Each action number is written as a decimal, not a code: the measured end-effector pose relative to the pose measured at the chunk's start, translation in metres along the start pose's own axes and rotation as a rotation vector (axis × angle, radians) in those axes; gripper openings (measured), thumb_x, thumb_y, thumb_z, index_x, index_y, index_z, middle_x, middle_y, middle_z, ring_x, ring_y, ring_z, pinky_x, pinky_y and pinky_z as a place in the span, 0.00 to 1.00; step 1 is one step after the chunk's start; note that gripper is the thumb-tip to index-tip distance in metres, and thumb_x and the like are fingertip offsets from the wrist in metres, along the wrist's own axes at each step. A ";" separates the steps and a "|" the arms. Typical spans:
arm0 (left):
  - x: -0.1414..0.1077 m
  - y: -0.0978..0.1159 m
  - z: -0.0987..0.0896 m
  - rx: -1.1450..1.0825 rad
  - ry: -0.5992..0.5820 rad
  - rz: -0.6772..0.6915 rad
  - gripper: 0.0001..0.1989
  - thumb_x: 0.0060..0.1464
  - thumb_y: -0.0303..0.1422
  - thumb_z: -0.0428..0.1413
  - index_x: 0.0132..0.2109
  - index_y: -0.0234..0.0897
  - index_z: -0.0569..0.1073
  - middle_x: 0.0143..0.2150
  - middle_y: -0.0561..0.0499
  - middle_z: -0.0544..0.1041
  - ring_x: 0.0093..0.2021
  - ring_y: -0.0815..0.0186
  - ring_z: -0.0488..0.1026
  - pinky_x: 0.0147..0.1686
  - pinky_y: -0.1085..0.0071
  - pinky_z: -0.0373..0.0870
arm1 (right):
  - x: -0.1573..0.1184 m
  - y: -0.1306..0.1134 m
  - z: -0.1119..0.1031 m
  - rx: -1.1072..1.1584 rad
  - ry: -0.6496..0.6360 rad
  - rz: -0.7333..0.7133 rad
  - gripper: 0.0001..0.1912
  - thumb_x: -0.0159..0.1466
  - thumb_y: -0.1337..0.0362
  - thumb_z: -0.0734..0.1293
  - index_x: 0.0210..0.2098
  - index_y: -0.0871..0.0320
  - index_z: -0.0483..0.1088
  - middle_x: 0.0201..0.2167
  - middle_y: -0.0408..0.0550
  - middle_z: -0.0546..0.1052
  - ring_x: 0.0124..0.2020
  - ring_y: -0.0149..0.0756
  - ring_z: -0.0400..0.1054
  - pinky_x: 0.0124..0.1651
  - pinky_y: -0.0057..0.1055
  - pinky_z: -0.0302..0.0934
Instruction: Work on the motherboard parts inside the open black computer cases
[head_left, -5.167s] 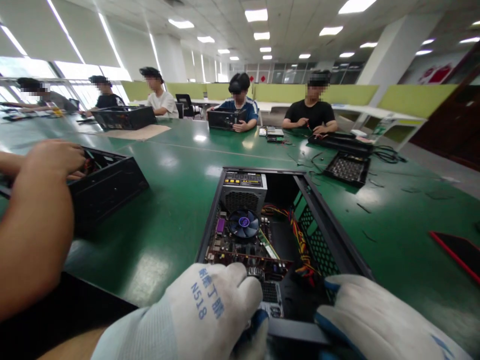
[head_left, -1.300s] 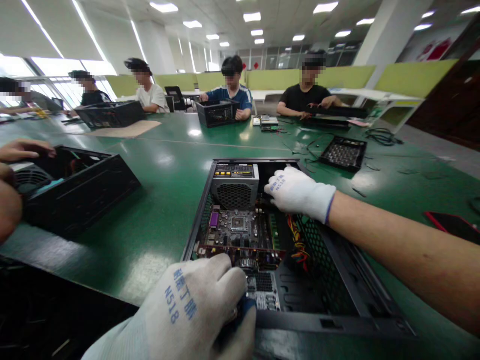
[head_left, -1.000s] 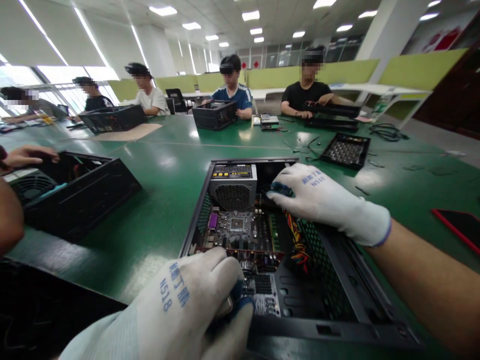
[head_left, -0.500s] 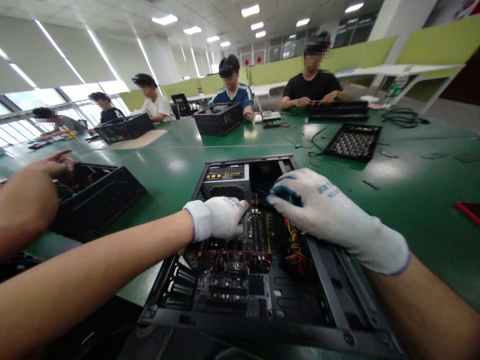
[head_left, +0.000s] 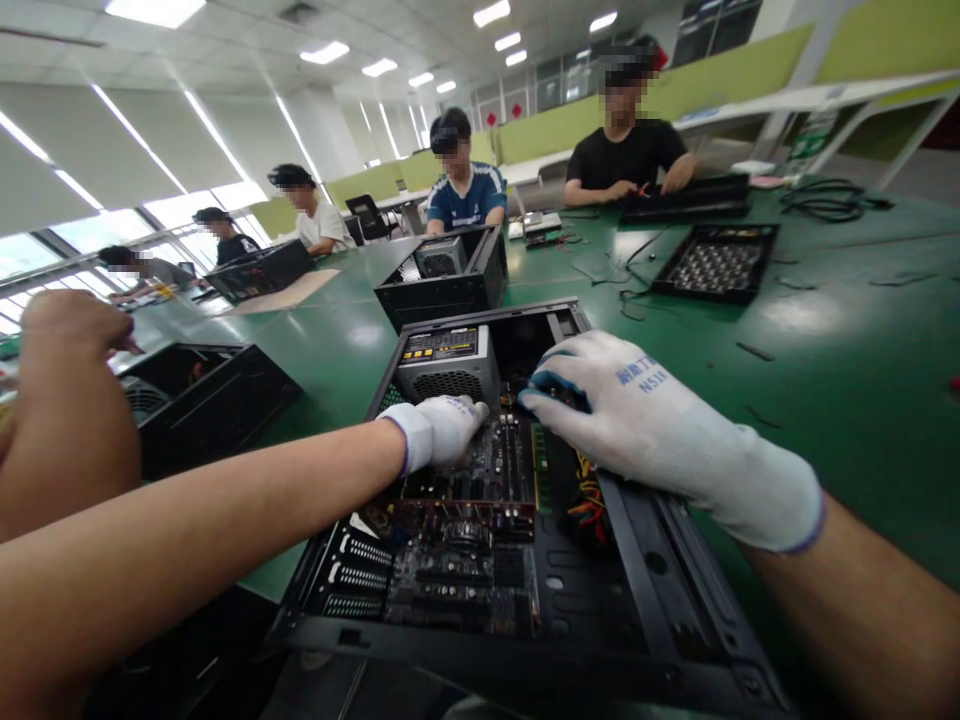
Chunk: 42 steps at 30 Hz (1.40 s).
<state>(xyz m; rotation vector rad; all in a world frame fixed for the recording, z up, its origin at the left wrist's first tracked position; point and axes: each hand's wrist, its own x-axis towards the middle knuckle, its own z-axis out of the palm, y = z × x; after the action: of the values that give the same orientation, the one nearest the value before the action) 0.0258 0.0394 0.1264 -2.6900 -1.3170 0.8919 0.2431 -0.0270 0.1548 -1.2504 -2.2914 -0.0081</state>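
An open black computer case (head_left: 637,580) lies in front of me. Inside are a motherboard (head_left: 450,575), a power supply (head_left: 446,365) and a green memory stick (head_left: 541,467). My left hand (head_left: 444,428), in a white glove, reaches in just below the power supply. Its fingers are curled down at the board, and whatever they hold is hidden. Over the board's upper right edge is my gloved right hand (head_left: 600,390), thumb and fingers bent together; what lies between the fingertips is too dark to make out. Red and yellow wires (head_left: 589,500) lie below it.
At the left a person's bare arm (head_left: 75,410) is beside another black case (head_left: 217,400). Across the green table (head_left: 825,330) stands a third case (head_left: 450,285). A black tray-like panel (head_left: 716,265), loose cables (head_left: 832,200) and several people are farther back.
My right hand has shifted slightly left, closer to the board's upper edge. Across the table, the person in blue has tilted or turned their case. The bare arm at the left has moved.
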 end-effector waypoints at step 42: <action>0.007 -0.005 0.006 0.002 -0.032 0.013 0.18 0.55 0.32 0.64 0.53 0.32 0.79 0.54 0.37 0.82 0.54 0.50 0.79 0.55 0.61 0.75 | -0.001 0.000 0.000 -0.025 0.008 -0.008 0.17 0.73 0.52 0.62 0.38 0.57 0.75 0.39 0.53 0.79 0.44 0.45 0.69 0.50 0.41 0.62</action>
<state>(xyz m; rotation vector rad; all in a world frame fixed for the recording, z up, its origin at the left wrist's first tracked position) 0.0226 0.0458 0.1190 -2.6969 -1.3049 0.9413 0.2438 -0.0276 0.1545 -1.2519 -2.2956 -0.0452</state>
